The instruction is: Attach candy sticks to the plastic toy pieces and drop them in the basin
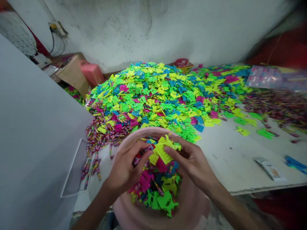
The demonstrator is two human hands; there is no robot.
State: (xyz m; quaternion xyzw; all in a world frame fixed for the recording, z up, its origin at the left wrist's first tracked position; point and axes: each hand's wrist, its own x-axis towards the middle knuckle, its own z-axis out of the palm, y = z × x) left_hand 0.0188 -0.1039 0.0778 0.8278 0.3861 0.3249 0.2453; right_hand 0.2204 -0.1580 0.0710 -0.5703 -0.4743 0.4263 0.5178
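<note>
Over a pink tub (122,214), both of my hands are working close together. My left hand (123,169) is closed, with a small red-wrapped tube (137,158) between thumb and fingers. My right hand (198,163) pinches a flat yellow plastic piece (163,154), its thumb lying across the front. The yellow piece sits close to the left fingertips; whether they touch it I cannot tell. Below, the tub holds a mix of pieces, among them a green plastic piece (164,201) and a magenta plastic piece (145,180).
Behind the tub, a large heap of coloured plastic pieces (153,95) covers the white table (216,153). Wrapped tubes (100,127) spill at its left, more (283,108) at right. A white panel (35,127) blocks the left. A pink jug (92,72) stands behind.
</note>
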